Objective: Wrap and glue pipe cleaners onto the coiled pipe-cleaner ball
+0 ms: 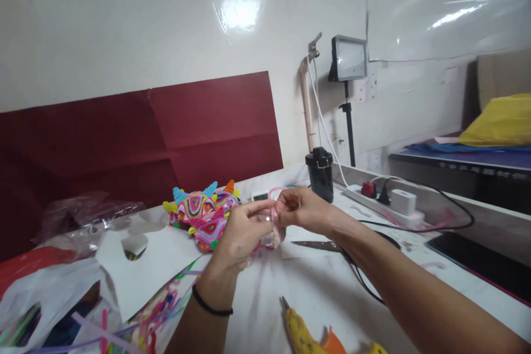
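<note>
While one pink piece (pixel 273 213), partly hidden, is pinched in the head view by the left hand (pixel 243 232) and right hand (pixel 305 209), left of one pair of scissors (pixel 317 245), fine fingertip work is apparently under way; a steady grip is called for. Nearer than the scissors, one glue gun (pixel 302 334) is seen; farther left, at least two horned figures (pixel 197 207).

Apparently a small craft workshop: the white marbled table (pixel 257 310) carries a yellow, metal-nozzled glue gun (pixel 299 333), black-handled steel scissors (pixel 317 245) and heaped multicoloured fuzzy strips (pixel 161 312); a rectangular, black-framed floodlight (pixel 350 60) stands beyond it.
</note>
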